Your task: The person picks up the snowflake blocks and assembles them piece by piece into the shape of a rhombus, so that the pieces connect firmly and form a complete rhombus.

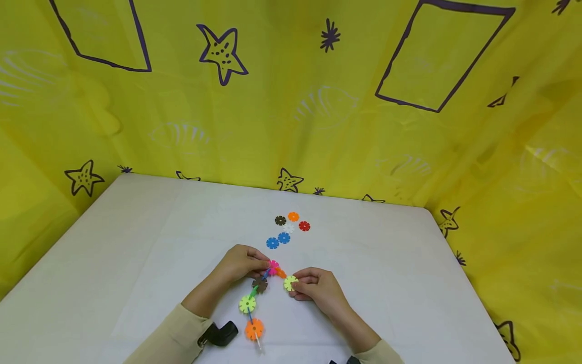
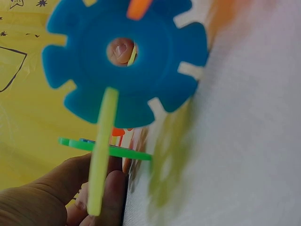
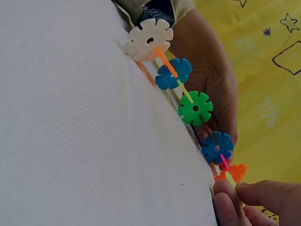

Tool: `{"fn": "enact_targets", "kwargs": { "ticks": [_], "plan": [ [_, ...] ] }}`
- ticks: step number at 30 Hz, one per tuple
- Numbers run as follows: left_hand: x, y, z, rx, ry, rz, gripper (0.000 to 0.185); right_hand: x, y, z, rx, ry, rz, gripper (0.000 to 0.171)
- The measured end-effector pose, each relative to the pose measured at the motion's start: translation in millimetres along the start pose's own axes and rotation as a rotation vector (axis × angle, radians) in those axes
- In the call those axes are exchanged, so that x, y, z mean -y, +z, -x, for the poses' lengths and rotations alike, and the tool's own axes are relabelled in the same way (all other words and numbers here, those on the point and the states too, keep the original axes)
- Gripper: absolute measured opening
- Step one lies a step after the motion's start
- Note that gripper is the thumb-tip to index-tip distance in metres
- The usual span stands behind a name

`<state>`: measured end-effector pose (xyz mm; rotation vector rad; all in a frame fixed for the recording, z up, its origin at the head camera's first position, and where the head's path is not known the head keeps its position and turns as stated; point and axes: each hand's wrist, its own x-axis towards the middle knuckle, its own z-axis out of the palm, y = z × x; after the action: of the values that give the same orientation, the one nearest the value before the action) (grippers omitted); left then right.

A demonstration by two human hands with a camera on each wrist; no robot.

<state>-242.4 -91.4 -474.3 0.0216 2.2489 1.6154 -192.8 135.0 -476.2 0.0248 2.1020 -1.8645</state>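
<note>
The right hand [image 1: 318, 289] pinches a pale yellow-green disc [image 1: 290, 283] between its fingertips and thumb, right at the end of a chain of snap-together flower discs [image 1: 260, 298]. The left hand [image 1: 241, 263] pinches the chain at a pink disc [image 1: 274, 266], at about ten o'clock from the right hand's disc. A small orange disc [image 1: 281, 273] sits between the two grips. From the pink disc the chain runs down toward six o'clock, past a brown disc [image 1: 260, 284], a lime disc [image 1: 247, 304] and a big orange disc [image 1: 254, 329], and it ends near the table's [image 1: 113, 263] front edge. So a good many discs look joined already. Up at twelve o'clock from the hands, six loose discs [image 1: 287, 228] lie flat in a little bunch: black, orange, red, white and two blue ones. They touch no hand, so I think those are still left to add. The yellow-green disc looks like it is just going on, but I cannot tell if it is pushed all the way in. A yellow curtain with stars [image 1: 291, 101] hangs behind the table.
</note>
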Motion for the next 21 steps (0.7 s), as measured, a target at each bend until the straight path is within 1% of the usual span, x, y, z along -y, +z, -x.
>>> {"fn": "enact_targets", "kwargs": {
  "ticks": [7, 14, 21],
  "plan": [
    [-1.2, -3.1, 0.9, -0.017, -0.004, -0.014, 0.016, 2.8, 4.4, -4.0, 0.001, -0.009, -0.014, 0.032],
    [-0.1, -3.3, 1.1, -0.002, 0.014, -0.022, 0.017, 4.3, 7.5, -3.8, -0.005, -0.008, -0.010, 0.030],
    [-0.5, 0.1, 2.2, 0.009, 0.009, -0.039, 0.017, 2.2, 6.9, -2.3, -0.016, 0.005, 0.008, 0.028]
  ]
}}
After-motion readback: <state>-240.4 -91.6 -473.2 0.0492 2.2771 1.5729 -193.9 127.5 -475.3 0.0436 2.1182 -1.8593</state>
